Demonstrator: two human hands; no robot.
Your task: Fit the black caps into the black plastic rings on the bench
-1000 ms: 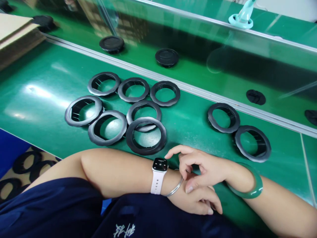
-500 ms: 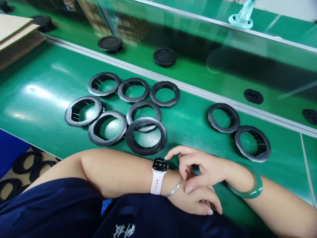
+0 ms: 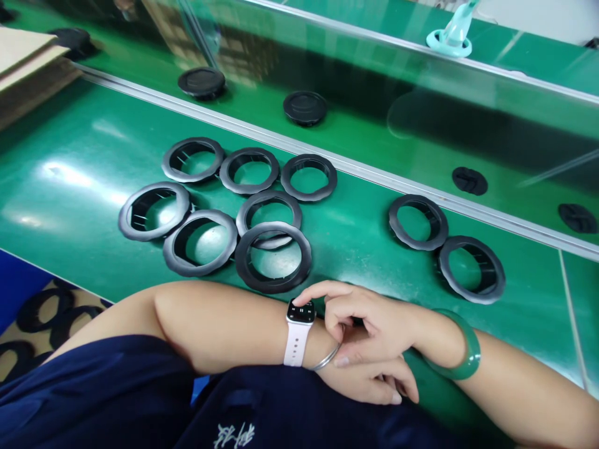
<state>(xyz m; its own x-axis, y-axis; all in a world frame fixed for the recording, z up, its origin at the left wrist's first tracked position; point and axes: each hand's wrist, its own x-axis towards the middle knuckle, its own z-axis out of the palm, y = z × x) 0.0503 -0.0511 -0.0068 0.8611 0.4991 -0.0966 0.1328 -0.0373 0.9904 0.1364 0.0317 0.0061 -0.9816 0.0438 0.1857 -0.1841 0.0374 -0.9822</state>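
Observation:
My left hand point(image 3: 369, 380) lies low in front of my body, fingers loosely bent and somewhat apart, with nothing held in it. On that wrist are a smartwatch point(image 3: 301, 311) with a pale strap and a thin silver bangle point(image 3: 327, 358). My right hand point(image 3: 365, 321) crosses over it, its index finger stretched onto the lit watch screen, which shows playback symbols. The other right fingers curl loosely, and the thumb rests by the silver bangle. A green bangle point(image 3: 469, 360) circles the right wrist. The nearest black plastic ring point(image 3: 243, 259) lies just beyond the watch.
Several more black rings point(image 3: 171, 246) cluster on the green tabletop point(image 3: 70, 218), two of them to the right point(image 3: 442, 268). Black round pieces point(image 3: 305, 108) lie beyond the metal rail point(image 3: 374, 181). Cardboard point(image 3: 28, 53) is at far left; a turquoise object point(image 3: 452, 40) stands on the upper edge.
My right hand has shifted left, and its index fingertip has moved from the watch's upper right edge onto the screen. The left hand stays in place; the view shifts slightly.

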